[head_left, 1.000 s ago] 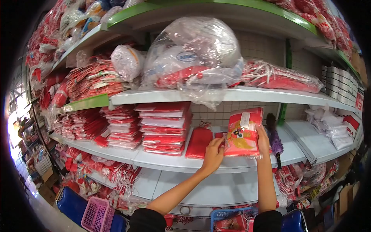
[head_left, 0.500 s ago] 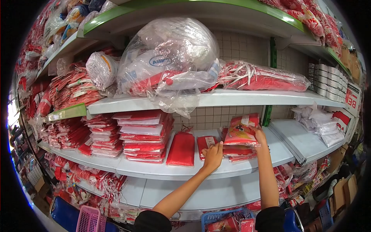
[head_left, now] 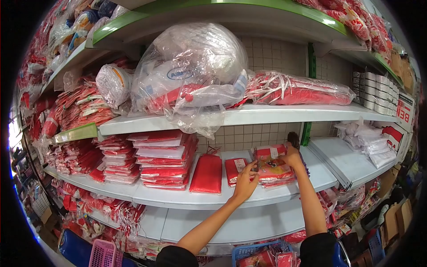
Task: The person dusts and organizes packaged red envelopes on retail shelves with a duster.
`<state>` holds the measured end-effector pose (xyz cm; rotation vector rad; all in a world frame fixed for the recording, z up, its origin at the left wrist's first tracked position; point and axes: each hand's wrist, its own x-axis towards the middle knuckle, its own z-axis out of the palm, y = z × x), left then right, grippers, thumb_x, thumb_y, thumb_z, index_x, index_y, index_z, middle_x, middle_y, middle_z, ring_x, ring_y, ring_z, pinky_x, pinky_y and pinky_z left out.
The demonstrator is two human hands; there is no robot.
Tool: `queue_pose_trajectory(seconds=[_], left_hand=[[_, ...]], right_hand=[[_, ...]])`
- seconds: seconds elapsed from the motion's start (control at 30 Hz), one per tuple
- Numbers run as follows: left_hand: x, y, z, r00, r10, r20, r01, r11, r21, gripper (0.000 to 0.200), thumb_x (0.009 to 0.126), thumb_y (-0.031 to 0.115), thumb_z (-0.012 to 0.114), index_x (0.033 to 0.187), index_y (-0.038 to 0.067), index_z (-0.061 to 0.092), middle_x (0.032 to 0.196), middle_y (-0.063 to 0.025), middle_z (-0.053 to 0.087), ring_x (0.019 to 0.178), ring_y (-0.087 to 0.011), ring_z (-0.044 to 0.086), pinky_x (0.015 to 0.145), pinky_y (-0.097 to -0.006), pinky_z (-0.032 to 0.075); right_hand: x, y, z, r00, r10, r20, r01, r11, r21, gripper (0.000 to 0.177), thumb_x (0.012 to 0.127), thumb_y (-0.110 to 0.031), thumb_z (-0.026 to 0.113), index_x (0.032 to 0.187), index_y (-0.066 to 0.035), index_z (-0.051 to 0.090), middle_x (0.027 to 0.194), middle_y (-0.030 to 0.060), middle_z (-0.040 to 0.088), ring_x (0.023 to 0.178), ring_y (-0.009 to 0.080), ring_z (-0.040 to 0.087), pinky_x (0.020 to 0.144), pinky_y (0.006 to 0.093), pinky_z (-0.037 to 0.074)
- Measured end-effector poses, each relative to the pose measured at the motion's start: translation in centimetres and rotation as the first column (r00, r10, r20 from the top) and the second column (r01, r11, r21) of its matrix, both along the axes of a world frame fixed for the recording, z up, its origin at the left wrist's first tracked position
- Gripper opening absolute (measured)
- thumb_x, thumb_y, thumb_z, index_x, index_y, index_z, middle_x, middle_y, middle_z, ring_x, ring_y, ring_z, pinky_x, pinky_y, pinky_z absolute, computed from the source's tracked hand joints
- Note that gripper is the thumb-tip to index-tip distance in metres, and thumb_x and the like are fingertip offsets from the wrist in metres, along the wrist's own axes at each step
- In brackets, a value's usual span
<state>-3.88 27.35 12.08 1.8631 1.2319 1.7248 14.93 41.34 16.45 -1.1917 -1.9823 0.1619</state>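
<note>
My left hand (head_left: pixel 245 183) is at the near left edge of a stack of plastic-wrapped red packets (head_left: pixel 275 168) on the middle shelf; what its fingers grip, if anything, is too small to tell. At the right top of the same stack, my right hand (head_left: pixel 292 157) touches the top packet, which has a colourful print; its fingertips are partly hidden. Just left of my left hand lies a small red packet with a white label (head_left: pixel 235 170). Further left is a flat red packet (head_left: pixel 207 174).
Tall stacks of red and white packets (head_left: pixel 162 160) stand to the left. Above, a shelf (head_left: pixel 249 116) bears a large clear bag (head_left: pixel 191 66). White packets (head_left: pixel 367 142) lie at the right. Below are a blue basket (head_left: pixel 238 252) and a pink basket (head_left: pixel 103 254).
The printed packet has come down from a tilted, raised position to lie on the stack. My right hand has moved slightly left with it. A dark bristly object now shows behind my right hand.
</note>
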Motion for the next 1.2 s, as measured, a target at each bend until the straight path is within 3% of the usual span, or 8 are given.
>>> queue_pose_trajectory(seconds=[0.1, 0.2, 0.27, 0.4, 0.57, 0.67, 0.8, 1.2], left_hand=[[-0.5, 0.5, -0.5, 0.994, 0.065, -0.088, -0.058, 0.995, 0.075, 0.043, 0.08, 0.006, 0.054, 0.122, 0.002, 0.044, 0.109, -0.0191, 0.056, 0.089, -0.0256, 0.062, 0.08, -0.0364, 0.048], [-0.3, 0.6, -1.1, 0.799, 0.461, -0.386, -0.343, 0.877, 0.338, 0.044, 0.08, 0.009, 0.055, 0.122, 0.001, 0.042, 0.106, -0.0182, 0.056, 0.092, -0.0273, 0.061, 0.085, -0.0372, 0.046], [0.0, 0.6, -1.0, 0.919, 0.256, -0.3, -0.21, 0.962, 0.177, 0.047, 0.081, 0.011, 0.055, 0.124, 0.002, 0.04, 0.109, -0.0192, 0.053, 0.096, -0.0298, 0.057, 0.09, -0.0381, 0.043], [0.2, -0.6, 0.1, 0.993, -0.089, -0.078, 0.089, 0.996, -0.004, 0.053, 0.082, 0.016, 0.056, 0.129, 0.003, 0.035, 0.117, -0.0223, 0.046, 0.104, -0.0342, 0.05, 0.097, -0.0402, 0.036], [0.1, -0.1, -0.4, 0.956, 0.025, -0.293, 0.007, 0.994, 0.107, 0.056, 0.082, 0.013, 0.057, 0.131, 0.003, 0.032, 0.125, -0.0208, 0.039, 0.107, -0.0333, 0.052, 0.092, -0.0373, 0.041], [0.2, -0.7, 0.3, 0.916, 0.06, -0.396, -0.005, 0.99, 0.139, 0.056, 0.081, 0.015, 0.055, 0.131, 0.003, 0.032, 0.126, -0.0209, 0.039, 0.115, -0.0356, 0.043, 0.101, -0.0431, 0.031], [0.6, -1.6, 0.5, 0.831, 0.112, -0.545, 0.003, 0.979, 0.206, 0.055, 0.083, 0.016, 0.051, 0.132, 0.003, 0.03, 0.127, -0.0209, 0.038, 0.117, -0.0352, 0.04, 0.107, -0.0484, 0.021], [0.9, -0.6, 0.0, 0.712, 0.166, -0.683, -0.004, 0.973, 0.232, 0.049, 0.087, 0.015, 0.046, 0.132, 0.005, 0.031, 0.128, -0.0194, 0.035, 0.117, -0.0352, 0.04, 0.106, -0.0486, 0.023]], right_hand=[[-0.3, -0.6, -1.0, 0.973, -0.038, 0.229, 0.039, 0.999, 0.0, 0.059, 0.067, -0.033, 0.071, 0.114, -0.002, 0.053, 0.102, 0.0225, 0.06, 0.098, 0.0383, 0.056, 0.083, 0.041, 0.045], [-1.3, -2.4, -1.5, 0.946, -0.101, 0.308, 0.127, 0.99, -0.066, 0.065, 0.066, -0.046, 0.069, 0.113, -0.002, 0.055, 0.103, 0.0236, 0.059, 0.099, 0.037, 0.055, 0.085, 0.0399, 0.044], [-1.9, -3.9, -1.0, 0.924, -0.17, 0.343, 0.216, 0.971, -0.1, 0.066, 0.065, -0.046, 0.071, 0.112, -0.002, 0.056, 0.103, 0.0234, 0.059, 0.099, 0.0368, 0.056, 0.084, 0.0397, 0.044], [-0.7, -2.0, -2.1, 0.992, 0.021, 0.128, -0.017, 1.0, -0.026, 0.062, 0.06, -0.039, 0.076, 0.106, -0.002, 0.057, 0.1, 0.0221, 0.06, 0.095, 0.0363, 0.057, 0.082, 0.0394, 0.045], [0.3, -0.7, -2.5, 0.992, 0.082, -0.096, -0.068, 0.987, 0.143, 0.053, 0.058, -0.03, 0.078, 0.098, -0.002, 0.058, 0.094, 0.0222, 0.061, 0.09, 0.0363, 0.058, 0.078, 0.0384, 0.046], [0.9, -0.9, -2.5, 0.995, -0.068, -0.079, 0.066, 0.997, -0.027, 0.05, 0.055, -0.025, 0.078, 0.094, -0.002, 0.057, 0.092, 0.0214, 0.061, 0.088, 0.0366, 0.059, 0.076, 0.0402, 0.046], [0.8, -0.2, -3.4, 0.993, -0.084, -0.082, 0.086, 0.996, 0.019, 0.051, 0.056, -0.025, 0.078, 0.095, -0.002, 0.056, 0.089, 0.0231, 0.061, 0.086, 0.0379, 0.059, 0.075, 0.0419, 0.046], [1.2, -1.0, -2.5, 0.996, -0.057, -0.072, 0.055, 0.998, -0.025, 0.051, 0.061, -0.023, 0.076, 0.101, -0.004, 0.051, 0.092, 0.0232, 0.061, 0.089, 0.0399, 0.058, 0.075, 0.0434, 0.046]])
